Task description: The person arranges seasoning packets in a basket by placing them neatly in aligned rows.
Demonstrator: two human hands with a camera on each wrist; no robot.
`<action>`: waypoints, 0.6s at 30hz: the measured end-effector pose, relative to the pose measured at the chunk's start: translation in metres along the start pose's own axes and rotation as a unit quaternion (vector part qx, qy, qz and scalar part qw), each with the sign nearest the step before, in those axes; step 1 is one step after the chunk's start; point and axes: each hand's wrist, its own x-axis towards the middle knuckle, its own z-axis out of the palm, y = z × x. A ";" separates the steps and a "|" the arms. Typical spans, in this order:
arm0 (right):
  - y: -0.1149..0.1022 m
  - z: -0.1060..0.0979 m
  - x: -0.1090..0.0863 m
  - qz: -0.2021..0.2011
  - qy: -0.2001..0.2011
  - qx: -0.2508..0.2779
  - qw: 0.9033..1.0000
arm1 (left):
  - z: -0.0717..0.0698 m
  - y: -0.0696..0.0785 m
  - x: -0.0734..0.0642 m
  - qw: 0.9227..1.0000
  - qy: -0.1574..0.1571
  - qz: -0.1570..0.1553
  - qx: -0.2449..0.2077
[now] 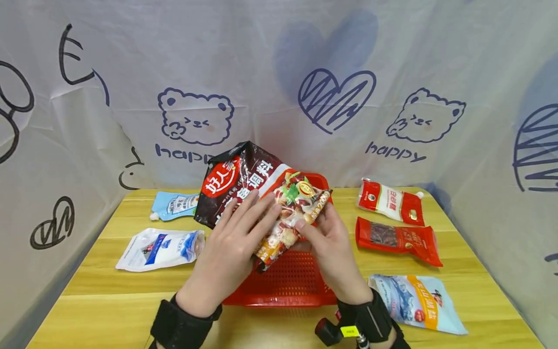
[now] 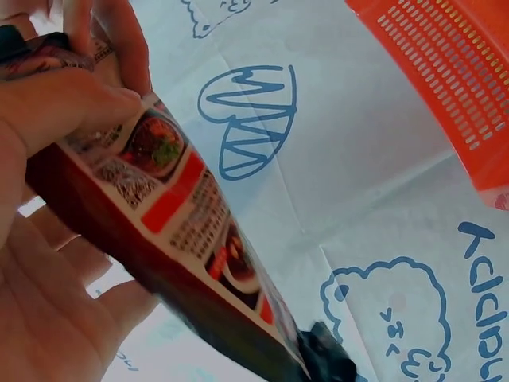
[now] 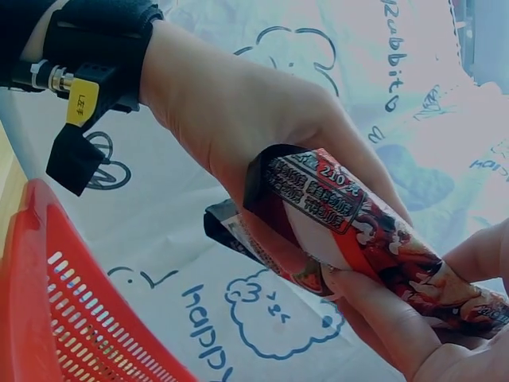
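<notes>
A black, red and white seasoning packet (image 1: pixel 279 194) is held tilted over the red plastic basket (image 1: pixel 287 286). My left hand (image 1: pixel 231 247) spreads its fingers over the packet's printed front, and its thumb is hidden behind it in the head view. My right hand (image 1: pixel 333 249) pinches the lower right end, thumb on the front and fingers behind. Seen from the left wrist, the packet (image 2: pixel 191 207) shows its side with small food pictures, a thumb pressing on it. From the right wrist, its folded end (image 3: pixel 318 191) faces the camera between both hands.
Left of the basket lie a light blue Heinz pouch (image 1: pixel 174 206) and a white-and-blue pouch (image 1: pixel 161 249). To the right are a red-and-white spouted pouch (image 1: pixel 390 201), a red packet (image 1: pixel 398 241) and a light blue pouch with an orange band (image 1: pixel 418 303). A drawn-on cloth (image 1: pixel 270 58) encloses the table.
</notes>
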 end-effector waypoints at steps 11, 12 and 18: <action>-0.008 -0.004 0.000 -0.045 0.050 0.028 0.997 | -0.004 -0.010 -0.003 0.998 0.032 -0.033 -0.053; -0.008 -0.005 0.000 -0.051 0.054 0.029 0.997 | -0.005 -0.010 -0.003 0.997 0.038 -0.037 -0.061; -0.008 -0.009 0.000 -0.073 0.080 0.043 0.993 | -0.004 -0.007 -0.003 0.985 0.069 -0.065 -0.148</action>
